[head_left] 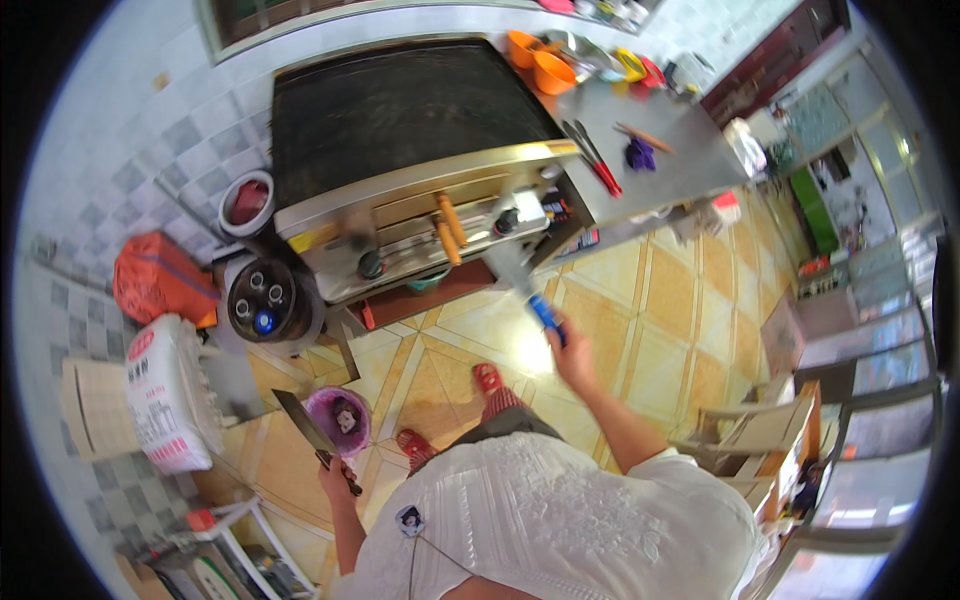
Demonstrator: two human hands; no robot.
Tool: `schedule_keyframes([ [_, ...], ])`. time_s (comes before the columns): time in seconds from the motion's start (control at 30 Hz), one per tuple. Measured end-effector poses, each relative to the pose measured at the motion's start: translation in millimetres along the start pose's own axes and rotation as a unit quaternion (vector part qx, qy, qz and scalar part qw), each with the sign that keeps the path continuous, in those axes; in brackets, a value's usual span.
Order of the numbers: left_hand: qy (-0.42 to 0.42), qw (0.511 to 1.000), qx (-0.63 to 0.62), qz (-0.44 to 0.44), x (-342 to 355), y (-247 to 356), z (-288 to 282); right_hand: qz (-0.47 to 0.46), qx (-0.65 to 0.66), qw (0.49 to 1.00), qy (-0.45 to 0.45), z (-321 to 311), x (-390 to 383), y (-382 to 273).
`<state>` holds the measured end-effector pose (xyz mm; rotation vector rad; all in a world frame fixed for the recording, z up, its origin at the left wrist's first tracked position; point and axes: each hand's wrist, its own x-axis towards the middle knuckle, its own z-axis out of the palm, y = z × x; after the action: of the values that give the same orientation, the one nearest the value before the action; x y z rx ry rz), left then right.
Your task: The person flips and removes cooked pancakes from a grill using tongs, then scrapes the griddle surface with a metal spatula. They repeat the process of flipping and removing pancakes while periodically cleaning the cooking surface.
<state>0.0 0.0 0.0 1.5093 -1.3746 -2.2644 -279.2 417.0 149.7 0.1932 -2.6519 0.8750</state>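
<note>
Two grips, mid-carry I judge: left hand round a knife, right hand round a blue-handled tool (blade blurred on my end), the next move calling for steadiness.

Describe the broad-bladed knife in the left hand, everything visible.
The knife has a broad, flat, dark grey blade, apparently metal, and a dark handle. The left hand grips the handle. The blade points forward and to the left, overlapping the left edge of a purple bin in view; whether they touch cannot be told.
</note>
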Motion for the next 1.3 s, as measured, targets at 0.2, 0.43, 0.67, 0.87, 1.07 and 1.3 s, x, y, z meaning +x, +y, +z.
schedule_keyframes([
  [0.2, -0.015, 0.984, -0.016, 0.177, -85, 50, 131, 0.131, -0.072, 0.981, 0.122, -60, 108, 167],
  [0.43, -0.012, 0.961, -0.04, 0.274, -140, 114, 300, 0.16, -0.146, 0.972, 0.094, -24, 259, 327],
  [0.67, -0.057, 0.965, -0.027, 0.253, -180, 142, 421, 0.192, -0.134, 0.972, -0.01, 2, 337, 370],
  [0.87, -0.092, 0.967, -0.027, 0.235, -178, 158, 484, 0.161, -0.192, 0.968, -0.032, 14, 365, 383],
  [1.07, -0.275, 0.941, -0.142, 0.137, -128, 166, 535, 0.035, 0.028, 0.999, 0.024, 0, 371, 289],
  [1.3, -0.404, 0.903, -0.125, 0.07, -65, 153, 639, 0.199, 0.555, 0.615, -0.524, -35, 293, 81],
])
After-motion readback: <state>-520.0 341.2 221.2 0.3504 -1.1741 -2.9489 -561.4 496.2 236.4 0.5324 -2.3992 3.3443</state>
